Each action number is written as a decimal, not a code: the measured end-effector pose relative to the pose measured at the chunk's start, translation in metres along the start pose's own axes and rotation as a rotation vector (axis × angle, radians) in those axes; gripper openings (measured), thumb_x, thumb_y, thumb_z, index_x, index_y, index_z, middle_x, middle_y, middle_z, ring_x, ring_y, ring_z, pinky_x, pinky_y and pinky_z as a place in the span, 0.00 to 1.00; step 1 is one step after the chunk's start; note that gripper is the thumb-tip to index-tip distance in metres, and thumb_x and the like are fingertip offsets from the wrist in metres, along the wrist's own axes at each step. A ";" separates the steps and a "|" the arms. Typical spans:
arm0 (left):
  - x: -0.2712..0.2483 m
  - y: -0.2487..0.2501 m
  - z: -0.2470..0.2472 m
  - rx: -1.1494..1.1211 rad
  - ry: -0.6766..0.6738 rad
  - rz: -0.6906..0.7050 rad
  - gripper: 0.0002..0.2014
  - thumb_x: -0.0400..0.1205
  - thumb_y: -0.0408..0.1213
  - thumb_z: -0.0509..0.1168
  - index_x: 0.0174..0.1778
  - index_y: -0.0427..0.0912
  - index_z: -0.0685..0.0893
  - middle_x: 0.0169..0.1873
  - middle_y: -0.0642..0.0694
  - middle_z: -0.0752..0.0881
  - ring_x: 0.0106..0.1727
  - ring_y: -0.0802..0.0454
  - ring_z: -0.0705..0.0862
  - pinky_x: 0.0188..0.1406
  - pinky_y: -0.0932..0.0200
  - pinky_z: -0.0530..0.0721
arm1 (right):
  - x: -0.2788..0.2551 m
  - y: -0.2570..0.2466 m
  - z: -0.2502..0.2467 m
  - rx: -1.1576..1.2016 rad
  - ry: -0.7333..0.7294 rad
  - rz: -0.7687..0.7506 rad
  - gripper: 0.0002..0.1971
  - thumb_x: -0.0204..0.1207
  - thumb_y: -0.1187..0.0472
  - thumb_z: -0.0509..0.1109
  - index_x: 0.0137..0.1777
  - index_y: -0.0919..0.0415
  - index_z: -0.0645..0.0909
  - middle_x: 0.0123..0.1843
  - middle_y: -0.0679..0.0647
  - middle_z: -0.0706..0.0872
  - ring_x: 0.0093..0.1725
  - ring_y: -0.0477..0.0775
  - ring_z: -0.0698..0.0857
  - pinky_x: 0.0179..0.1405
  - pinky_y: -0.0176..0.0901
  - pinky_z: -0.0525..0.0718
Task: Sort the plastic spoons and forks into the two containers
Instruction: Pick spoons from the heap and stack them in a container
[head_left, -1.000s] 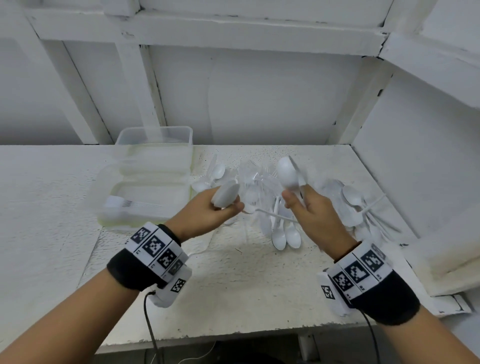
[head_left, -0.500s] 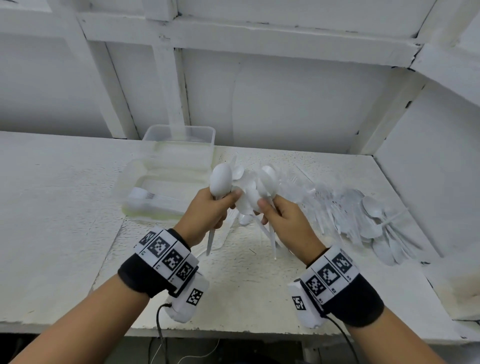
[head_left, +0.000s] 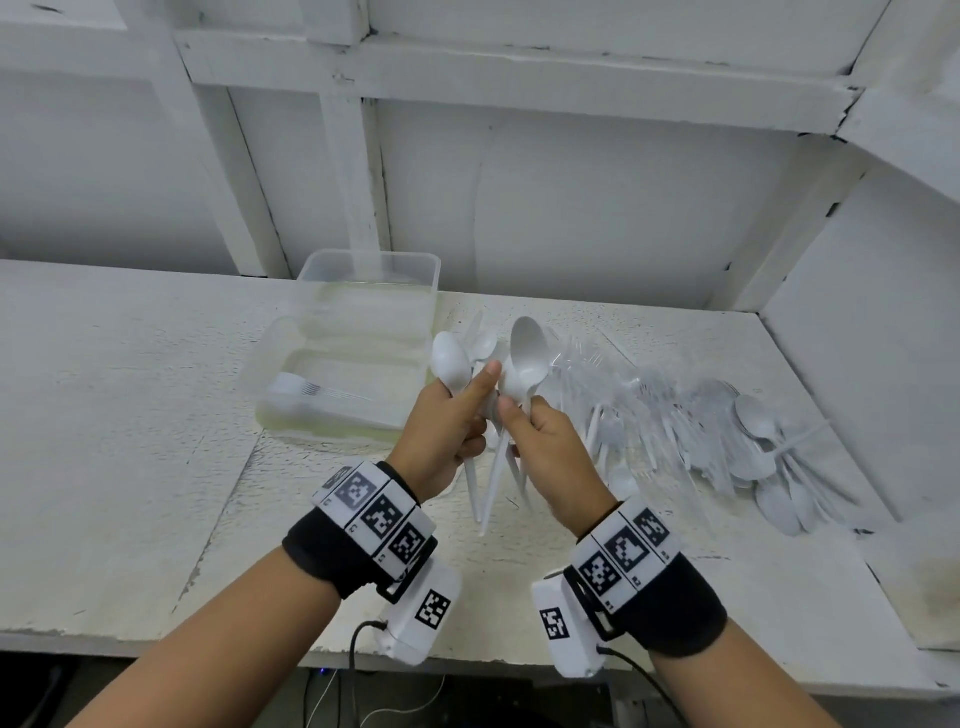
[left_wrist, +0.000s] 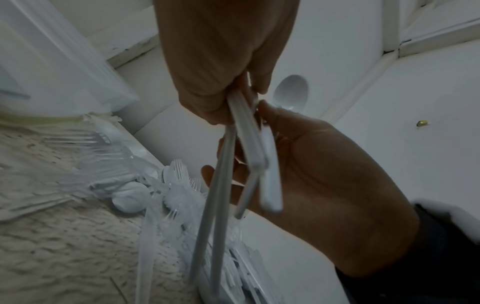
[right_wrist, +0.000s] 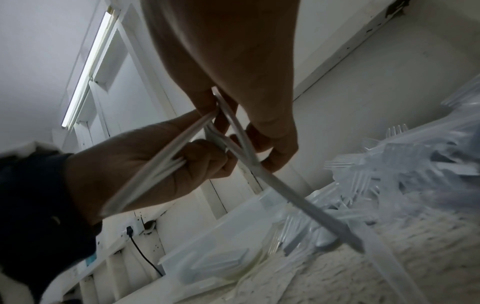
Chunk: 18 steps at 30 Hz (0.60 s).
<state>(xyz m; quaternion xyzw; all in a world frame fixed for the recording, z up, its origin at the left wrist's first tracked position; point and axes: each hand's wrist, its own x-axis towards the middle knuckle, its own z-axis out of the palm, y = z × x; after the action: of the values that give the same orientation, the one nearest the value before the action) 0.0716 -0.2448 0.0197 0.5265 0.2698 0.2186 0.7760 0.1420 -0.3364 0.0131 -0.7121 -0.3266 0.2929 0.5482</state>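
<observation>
Both hands gather white plastic spoons above the table.

The left hand (head_left: 451, 431) and right hand (head_left: 550, 447) each curl round spoon handles (head_left: 488, 483), bowls up. Clear containers (head_left: 358, 358) sit at 10 o'clock, the cutlery pile (head_left: 727, 441) at 3 o'clock. The spoons look light, slick and springy; gripping mid-handle seems surest.

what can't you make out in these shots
- How many spoons the two hands hold: head view, the left hand and right hand cover the handles; both wrist views are blurred.
- Contents of the far container: head view, its clear walls are blurred, nothing legible inside.
- Fork count in the near container: too faint.
- Makeup of the pile: clear forks smear together.
</observation>
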 end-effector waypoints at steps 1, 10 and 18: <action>0.000 -0.001 0.000 -0.004 -0.001 0.005 0.09 0.82 0.42 0.64 0.40 0.41 0.76 0.23 0.51 0.68 0.17 0.61 0.60 0.15 0.68 0.57 | 0.000 -0.001 0.000 0.020 -0.012 0.004 0.11 0.84 0.53 0.56 0.55 0.54 0.79 0.57 0.55 0.84 0.55 0.48 0.82 0.58 0.44 0.79; 0.002 -0.003 -0.004 0.029 0.068 0.016 0.10 0.82 0.42 0.65 0.42 0.38 0.79 0.39 0.38 0.73 0.20 0.59 0.61 0.17 0.67 0.59 | 0.000 -0.002 -0.016 0.079 0.010 -0.038 0.06 0.86 0.59 0.55 0.56 0.46 0.70 0.29 0.49 0.73 0.28 0.42 0.74 0.32 0.35 0.77; 0.002 0.000 -0.001 0.068 0.081 0.014 0.11 0.80 0.43 0.67 0.38 0.40 0.76 0.19 0.51 0.67 0.16 0.61 0.59 0.13 0.68 0.58 | 0.004 0.003 -0.020 -0.273 -0.010 -0.239 0.11 0.85 0.57 0.57 0.57 0.61 0.77 0.48 0.52 0.79 0.45 0.42 0.78 0.46 0.29 0.74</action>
<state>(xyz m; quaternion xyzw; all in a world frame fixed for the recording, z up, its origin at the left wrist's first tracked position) 0.0725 -0.2426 0.0188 0.5452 0.3046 0.2359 0.7446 0.1602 -0.3457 0.0149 -0.7345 -0.4484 0.1819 0.4758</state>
